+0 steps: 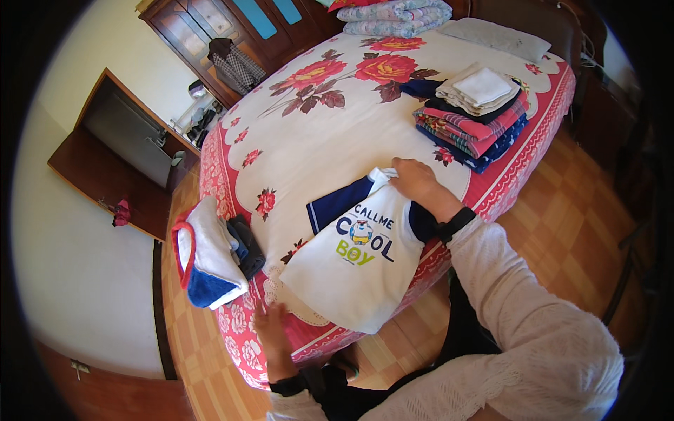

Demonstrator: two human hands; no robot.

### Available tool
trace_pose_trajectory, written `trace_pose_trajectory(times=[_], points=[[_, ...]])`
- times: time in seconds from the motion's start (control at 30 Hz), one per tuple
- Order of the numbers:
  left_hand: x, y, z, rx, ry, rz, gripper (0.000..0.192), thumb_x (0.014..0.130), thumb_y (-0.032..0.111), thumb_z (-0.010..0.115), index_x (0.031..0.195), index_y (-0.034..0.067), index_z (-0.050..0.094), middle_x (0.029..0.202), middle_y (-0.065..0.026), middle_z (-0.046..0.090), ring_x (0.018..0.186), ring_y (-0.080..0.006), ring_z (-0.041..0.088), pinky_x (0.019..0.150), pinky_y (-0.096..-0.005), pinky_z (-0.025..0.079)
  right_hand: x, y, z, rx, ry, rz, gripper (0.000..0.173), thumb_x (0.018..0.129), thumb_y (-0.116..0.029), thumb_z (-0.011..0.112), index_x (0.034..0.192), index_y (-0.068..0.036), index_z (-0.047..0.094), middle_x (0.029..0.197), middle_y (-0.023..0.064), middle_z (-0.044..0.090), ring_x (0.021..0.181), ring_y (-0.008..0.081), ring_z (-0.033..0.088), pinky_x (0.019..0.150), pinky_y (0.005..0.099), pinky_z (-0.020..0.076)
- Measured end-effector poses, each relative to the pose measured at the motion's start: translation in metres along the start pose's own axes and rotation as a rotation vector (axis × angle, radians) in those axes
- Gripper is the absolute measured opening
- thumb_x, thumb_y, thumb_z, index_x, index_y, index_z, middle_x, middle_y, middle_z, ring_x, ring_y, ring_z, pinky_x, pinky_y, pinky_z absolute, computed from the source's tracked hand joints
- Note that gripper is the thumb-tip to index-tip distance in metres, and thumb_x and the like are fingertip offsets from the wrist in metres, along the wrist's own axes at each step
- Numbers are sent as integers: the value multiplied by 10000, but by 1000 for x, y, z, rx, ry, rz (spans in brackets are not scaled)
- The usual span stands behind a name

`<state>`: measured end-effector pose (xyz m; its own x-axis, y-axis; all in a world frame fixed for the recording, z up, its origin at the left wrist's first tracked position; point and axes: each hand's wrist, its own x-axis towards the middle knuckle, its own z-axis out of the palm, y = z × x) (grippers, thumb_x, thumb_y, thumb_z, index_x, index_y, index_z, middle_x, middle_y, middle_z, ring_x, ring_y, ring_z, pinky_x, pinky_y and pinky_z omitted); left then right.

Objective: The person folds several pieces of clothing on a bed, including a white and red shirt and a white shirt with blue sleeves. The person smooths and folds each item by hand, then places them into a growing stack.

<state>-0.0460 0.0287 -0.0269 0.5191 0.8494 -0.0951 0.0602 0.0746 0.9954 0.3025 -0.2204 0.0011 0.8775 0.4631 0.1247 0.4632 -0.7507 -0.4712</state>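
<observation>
A small white T-shirt (337, 284) with navy sleeves and a printed cartoon and lettering hangs from my right hand (418, 181). That hand grips it by the neckline, near the shoulder. The shirt's lower part spreads over the near edge of the bed (326, 142), its hem reaching past the edge. My left hand (274, 326) is raised apart from the shirt, near the bed's left corner, and looks blurred. Its fingers seem spread and hold nothing. Just beyond it lies a white, blue and red fleecy garment (210, 263), with dark folded clothes (246, 247) against it.
A stack of folded clothes (474, 121) sits at the bed's right side. Farther back are a pillow (495, 39) and folded quilts (395, 18). An open wooden door (110, 173) stands left; a checked shirt (239, 66) hangs on the wardrobe (195, 31). Tiled floor (553, 205) borders the bed.
</observation>
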Motion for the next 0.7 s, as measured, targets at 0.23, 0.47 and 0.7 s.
trace_pose_trajectory(times=[0.23, 0.47, 0.7], points=[[-61, -23, 29, -111, -276, -183, 635, 964, 66, 560, 1455, -131, 209, 1147, -180, 631, 1027, -233, 650, 861, -304, 556, 9, 31, 6, 149, -110, 11, 447, 824, -363, 704, 1063, 14, 681, 1055, 231, 690, 989, 357, 672, 880, 407, 518], [-50, -33, 43, -299, -334, -328, 321, 992, 93, 531, 1275, -59, 511, 1098, -129, 665, 979, -220, 670, 840, -343, 568, 6, 42, 13, 411, -66, -53, 475, 847, -377, 685, 1058, 49, 681, 974, 242, 696, 900, 355, 686, 823, 398, 525], [-39, -6, 42, -230, -358, -154, 416, 961, 54, 546, 1348, -65, 451, 1159, -137, 638, 1012, -246, 655, 887, -376, 548, -14, 37, -9, 913, -13, -65, 227, 880, -182, 715, 939, 30, 657, 790, 92, 673, 696, 135, 625, 622, 288, 500]])
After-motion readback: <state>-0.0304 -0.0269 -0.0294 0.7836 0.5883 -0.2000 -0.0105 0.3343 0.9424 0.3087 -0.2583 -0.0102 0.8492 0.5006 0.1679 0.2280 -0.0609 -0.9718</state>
